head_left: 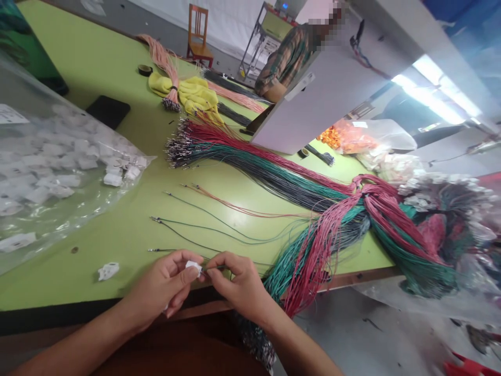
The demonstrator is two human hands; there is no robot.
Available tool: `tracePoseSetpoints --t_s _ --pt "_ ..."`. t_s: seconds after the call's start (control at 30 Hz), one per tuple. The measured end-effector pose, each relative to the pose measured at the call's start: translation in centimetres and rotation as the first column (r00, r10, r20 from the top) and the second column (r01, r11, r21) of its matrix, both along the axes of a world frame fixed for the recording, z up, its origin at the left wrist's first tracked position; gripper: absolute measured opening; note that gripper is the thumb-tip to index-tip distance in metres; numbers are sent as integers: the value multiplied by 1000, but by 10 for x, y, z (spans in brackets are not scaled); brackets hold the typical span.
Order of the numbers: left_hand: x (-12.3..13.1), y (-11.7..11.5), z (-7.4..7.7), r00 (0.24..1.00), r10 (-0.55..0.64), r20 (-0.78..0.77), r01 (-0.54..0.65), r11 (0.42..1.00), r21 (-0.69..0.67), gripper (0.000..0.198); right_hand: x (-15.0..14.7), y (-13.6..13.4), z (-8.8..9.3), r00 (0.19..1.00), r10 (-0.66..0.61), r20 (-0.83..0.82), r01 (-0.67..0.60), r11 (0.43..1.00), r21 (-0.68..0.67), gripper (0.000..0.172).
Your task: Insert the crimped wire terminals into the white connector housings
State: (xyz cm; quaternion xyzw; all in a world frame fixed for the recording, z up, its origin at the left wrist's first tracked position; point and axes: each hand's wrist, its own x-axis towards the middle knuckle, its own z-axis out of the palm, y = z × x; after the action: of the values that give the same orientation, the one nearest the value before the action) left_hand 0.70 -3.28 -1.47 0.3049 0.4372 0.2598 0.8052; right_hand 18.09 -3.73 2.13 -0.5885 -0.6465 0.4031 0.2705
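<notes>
Between the thumb and fingers of my left hand (172, 279) is a small white plastic connector housing (193, 268). My right hand (238, 282) pinches a dark wire (219, 267) right beside the housing; whether its tip is inside is hidden by my fingers. Beyond my hands, several loose wires with metal terminals lie on the green table: a black wire (183, 239), a green wire (203, 211) and a red wire (230, 204). Another white housing (108, 271) rests on the table to the left of my left hand.
A clear bag of white housings (50, 162) covers the left side. A thick bundle of red, green and black wires (266, 172) runs across the table (129, 230). Behind are a yellow cloth (199, 94), a black phone-like slab (108, 111), a grey panel (305, 104) and a seated person (287, 60).
</notes>
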Motion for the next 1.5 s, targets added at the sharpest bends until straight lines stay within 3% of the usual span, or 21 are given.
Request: tracePoseSetpoints --t_s 0.27,0.37,0.43,0.5,0.57,0.63,0.73,0.87,0.93,1.0,1.07,1.13,1.2,1.3,1.5 --pt "1 0 1 1000 -6 -21 6 1000 14 38 -1 2 0 997 71 9 -71 997 -17 16" --pt "2 1 1 1000 17 -21 -16 1000 7 37 15 22 4 989 143 23 -143 989 -23 15" --pt "3 2 2 999 34 -24 -34 999 -1 38 31 45 4 982 56 180 -75 992 100 17" --pt "4 2 2 999 36 -27 -36 999 -10 39 47 70 -2 888 -115 446 -19 958 285 17" --pt "4 2 1 999 36 -18 -36 999 -19 39 59 91 -11 765 -172 621 -76 933 352 15" --pt "4 1 0 999 52 -7 -52 998 -28 38 65 104 -21 711 -158 685 -135 926 354 16" --pt "3 0 1 998 60 8 -60 997 -41 38 68 109 -29 695 -157 701 -175 909 377 18" --pt "4 1 3 999 50 8 -49 998 -49 38 69 99 -16 705 -225 673 -150 879 452 15" --pt "4 2 4 999 41 8 -41 998 -44 38 63 86 -2 776 -229 587 -107 870 481 14" --pt "4 2 3 999 39 13 -38 999 -35 39 51 67 10 899 -122 421 -84 895 439 12" --pt "4 2 1 999 22 23 -21 1000 -22 38 35 46 17 969 67 238 -141 940 312 12" --pt "3 1 0 1000 -1 31 1 1000 -5 35 21 27 18 975 169 141 -197 958 210 11" --pt "2 1 0 999 -16 40 16 1000 10 34 13 15 15 979 161 125 -181 969 167 11" --pt "2 1 2 999 -8 38 7 1000 14 34 11 8 10 982 113 148 -136 978 160 12" --pt "3 1 3 1000 9 15 -9 1000 -11 33 17 6 11 970 136 200 -180 958 222 13"
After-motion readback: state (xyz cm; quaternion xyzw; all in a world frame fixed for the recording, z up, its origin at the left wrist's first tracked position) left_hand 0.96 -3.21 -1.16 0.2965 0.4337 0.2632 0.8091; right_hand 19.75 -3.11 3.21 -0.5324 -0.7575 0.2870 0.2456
